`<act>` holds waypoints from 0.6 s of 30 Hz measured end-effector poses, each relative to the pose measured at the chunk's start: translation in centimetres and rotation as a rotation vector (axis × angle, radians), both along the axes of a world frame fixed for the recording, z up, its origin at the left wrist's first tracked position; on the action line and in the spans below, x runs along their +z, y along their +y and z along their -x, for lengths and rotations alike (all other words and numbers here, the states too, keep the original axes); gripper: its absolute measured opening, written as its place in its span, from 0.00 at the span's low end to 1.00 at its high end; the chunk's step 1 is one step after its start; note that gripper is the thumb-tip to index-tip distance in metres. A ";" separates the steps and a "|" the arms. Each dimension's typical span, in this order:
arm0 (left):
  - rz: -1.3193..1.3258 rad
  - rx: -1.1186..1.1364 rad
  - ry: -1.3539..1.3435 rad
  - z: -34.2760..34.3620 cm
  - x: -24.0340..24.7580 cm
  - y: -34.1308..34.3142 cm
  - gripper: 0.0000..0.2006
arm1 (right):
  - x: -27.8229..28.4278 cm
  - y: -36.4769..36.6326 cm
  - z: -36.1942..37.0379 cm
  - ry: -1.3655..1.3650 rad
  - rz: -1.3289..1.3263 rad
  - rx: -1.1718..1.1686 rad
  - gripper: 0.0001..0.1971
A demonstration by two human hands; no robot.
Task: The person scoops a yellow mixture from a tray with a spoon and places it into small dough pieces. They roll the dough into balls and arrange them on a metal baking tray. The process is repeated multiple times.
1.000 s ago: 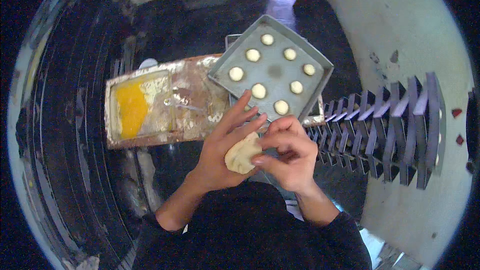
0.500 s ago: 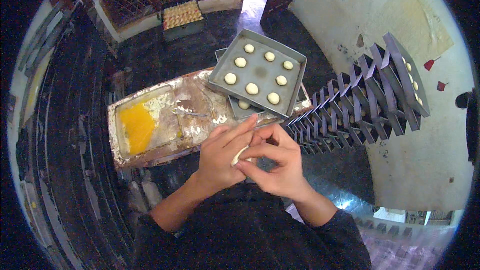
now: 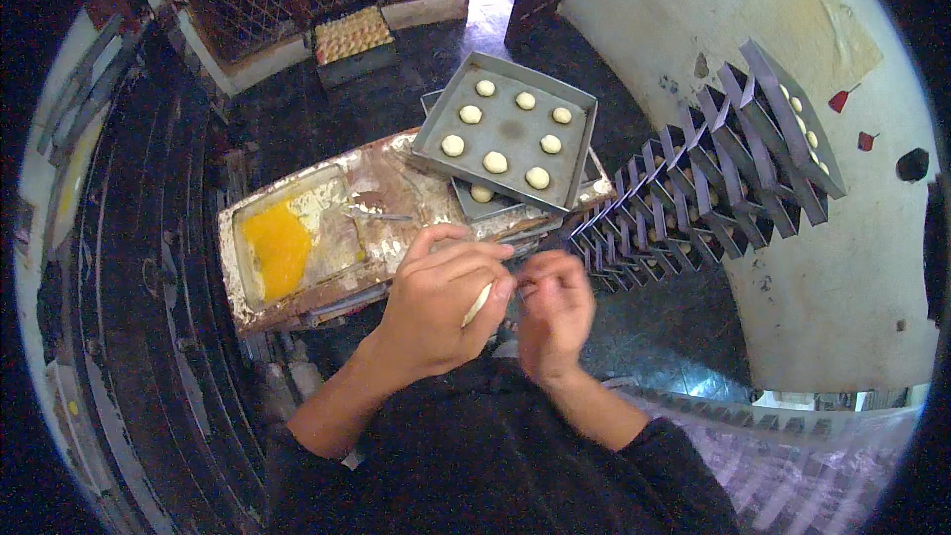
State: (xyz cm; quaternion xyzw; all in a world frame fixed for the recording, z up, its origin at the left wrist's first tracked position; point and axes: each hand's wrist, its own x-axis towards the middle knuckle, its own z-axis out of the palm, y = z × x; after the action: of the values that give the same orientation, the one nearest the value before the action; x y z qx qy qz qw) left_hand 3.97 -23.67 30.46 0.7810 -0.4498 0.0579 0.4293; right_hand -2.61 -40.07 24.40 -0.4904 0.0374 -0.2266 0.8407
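Observation:
My left hand (image 3: 441, 292) is closed around a piece of pale dough (image 3: 477, 305), whose edge shows between thumb and palm. Just to its right hovers my right hand (image 3: 557, 312), apart from the dough; its curled fingers are smeared by motion, so what they hold, if anything, does not show. Beyond the hands, a square metal baking tray (image 3: 515, 131) carries several round dough balls in a loose ring. It rests askew on another tray (image 3: 475, 206), where one dough ball (image 3: 482, 194) shows.
A worn table (image 3: 396, 173) holds a shallow pan (image 3: 327, 263) with a yellow-orange mass (image 3: 277, 250) and a thin metal utensil (image 3: 381, 215). A tall, criss-crossed stack of trays (image 3: 693, 173) stands right. A filled box (image 3: 357, 64) sits on the floor near the doorway (image 3: 490, 0).
My right hand has let go of the dough and moved off to the right. The left hand keeps the dough, with its fingers more curled over it. The view has shifted slightly.

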 end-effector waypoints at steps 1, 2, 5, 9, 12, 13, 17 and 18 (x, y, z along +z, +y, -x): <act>-0.001 -0.015 0.023 -0.2 0.1 -0.5 0.10 | -1.0 1.5 0.2 -0.053 -0.038 0.063 0.28; -0.011 -0.023 0.046 -0.3 0.2 -0.7 0.11 | -0.9 3.0 0.8 -0.058 -0.060 0.149 0.32; 0.117 0.010 0.056 0.5 2.5 -4.8 0.15 | -0.3 1.4 0.9 -0.164 0.094 0.213 0.35; 0.028 -0.134 -0.130 -0.2 4.7 -13.0 0.19 | 2.8 -8.2 1.8 -0.029 -0.055 0.239 0.38; -0.169 -0.079 -0.392 -0.9 2.5 -16.1 0.25 | 4.0 -8.6 0.7 -0.083 -0.294 0.083 0.33; -0.076 -0.024 -0.319 -0.5 2.6 -18.4 0.29 | 5.3 -9.9 0.3 -0.081 -0.257 -0.011 0.31; 0.521 0.022 0.124 0.3 2.6 -27.0 0.27 | 4.7 -17.0 -1.6 -0.432 -0.206 -0.278 0.20; 0.617 0.016 0.200 0.2 2.5 -28.1 0.24 | 4.2 -18.7 -1.7 -0.439 -0.088 -0.313 0.18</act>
State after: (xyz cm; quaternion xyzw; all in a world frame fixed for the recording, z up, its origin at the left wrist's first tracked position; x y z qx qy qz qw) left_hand 3.80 -51.76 32.99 0.6193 -0.3605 0.1179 0.6875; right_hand -0.86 -58.77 28.56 -0.3806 -0.0605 -0.4529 0.8040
